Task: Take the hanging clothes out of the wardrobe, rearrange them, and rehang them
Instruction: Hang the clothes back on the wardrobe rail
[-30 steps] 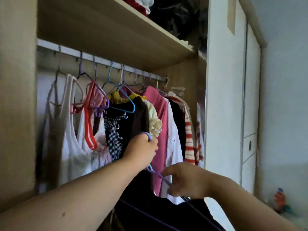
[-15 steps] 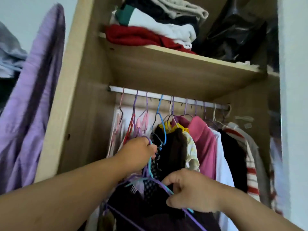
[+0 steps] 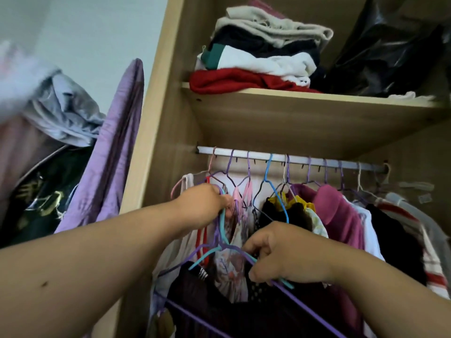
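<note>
Below the hanging rail point(image 3: 292, 159), the left hand point(image 3: 205, 206) closes around the bunched hanger hooks point(image 3: 223, 215) while the right hand point(image 3: 280, 254) pinches a hanger shoulder point(image 3: 244, 252), probably steadying the dark garment point(image 3: 219, 301) for rehanging.

You're working in soft, even daylight, brighter on the pale wall point(image 3: 92, 28) at upper left. The wardrobe's hanging space sits dim under the shelf point(image 3: 305, 103), dark garments losing detail. A pale smear point(image 3: 17, 76) at far left is motion-blurred, perhaps cloth. Straight edges bow toward the corners, and your forearms loom soft.
</note>
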A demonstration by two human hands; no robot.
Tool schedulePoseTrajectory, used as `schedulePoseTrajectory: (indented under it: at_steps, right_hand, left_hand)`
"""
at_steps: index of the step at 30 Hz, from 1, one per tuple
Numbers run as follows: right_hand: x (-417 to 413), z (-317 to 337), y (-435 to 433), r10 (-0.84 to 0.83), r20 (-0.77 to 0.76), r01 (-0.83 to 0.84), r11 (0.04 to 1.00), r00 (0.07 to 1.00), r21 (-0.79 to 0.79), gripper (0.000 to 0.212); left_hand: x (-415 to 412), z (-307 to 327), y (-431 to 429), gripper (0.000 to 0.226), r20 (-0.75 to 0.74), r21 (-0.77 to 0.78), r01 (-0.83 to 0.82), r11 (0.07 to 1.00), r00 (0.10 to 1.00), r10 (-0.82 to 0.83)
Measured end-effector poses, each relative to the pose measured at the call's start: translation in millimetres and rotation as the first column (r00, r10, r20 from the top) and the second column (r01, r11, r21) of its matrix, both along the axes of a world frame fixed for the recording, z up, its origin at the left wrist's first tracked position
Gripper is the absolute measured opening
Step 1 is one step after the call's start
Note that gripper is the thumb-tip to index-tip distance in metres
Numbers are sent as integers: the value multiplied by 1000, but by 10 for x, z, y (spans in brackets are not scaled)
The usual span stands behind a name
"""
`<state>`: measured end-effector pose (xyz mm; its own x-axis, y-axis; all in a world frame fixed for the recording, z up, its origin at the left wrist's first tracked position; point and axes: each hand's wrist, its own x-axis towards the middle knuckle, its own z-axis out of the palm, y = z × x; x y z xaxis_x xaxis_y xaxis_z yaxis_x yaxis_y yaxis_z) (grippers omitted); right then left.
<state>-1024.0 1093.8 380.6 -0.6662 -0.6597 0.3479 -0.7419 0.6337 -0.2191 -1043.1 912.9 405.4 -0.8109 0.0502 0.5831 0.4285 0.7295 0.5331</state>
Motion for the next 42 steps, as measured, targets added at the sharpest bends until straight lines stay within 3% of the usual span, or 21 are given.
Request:
schedulePoseTrajectory:
  at_steps: [8,15,18,20,22,24,27,30,33,37,42]
  right_hand:
    - [279,85,302,-123,109,129,991,986,-47,23]
    - [511,173,671,-291,85,300,947,953,-113,13]
    - [573,246,782,-354,16,353,928,935,-115,7]
    - [591,299,826,-384,-21,381,919,923,-102,7]
    - [587,341,834,-394,-34,389,916,919,-94,6]
    - [563,378,800,-404,-60,398,913,913,-86,7]
    - [482,447,725,-414,-98,407,910,905,-82,22]
    - [424,542,662,-419,-95,410,906,903,-106,8]
    - [328,629,582,-420,-50,409,899,906,-156,12]
    - [121,714,446,-459,-45,440,872,887,-215,13]
    - [-153,794,315,-507,-69,478,844,859,-245,11]
  left_hand:
    - [-27,51,433,26,103,288,267,920,946,-307]
    - [-129,175,796,34,42,175,397,901,911,-409]
    - [-216,214,854,50,-57,53,278,959,960,-275]
    - [-337,244,868,58,-136,57,176,983,977,-167]
    - [-493,255,864,58,-188,44,72,996,980,-63]
    - [-664,246,820,50,-245,-83,-65,994,969,42]
    - [-923,218,682,34,-326,-310,-284,907,928,180]
    - [-1097,211,562,39,-283,-483,-394,782,915,286]
    - [-1204,224,471,38,-241,-547,-450,706,892,382]
    - [-1303,268,367,35,-311,-649,-551,525,822,477]
    - [-1318,296,206,29,-399,-621,-608,495,788,469]
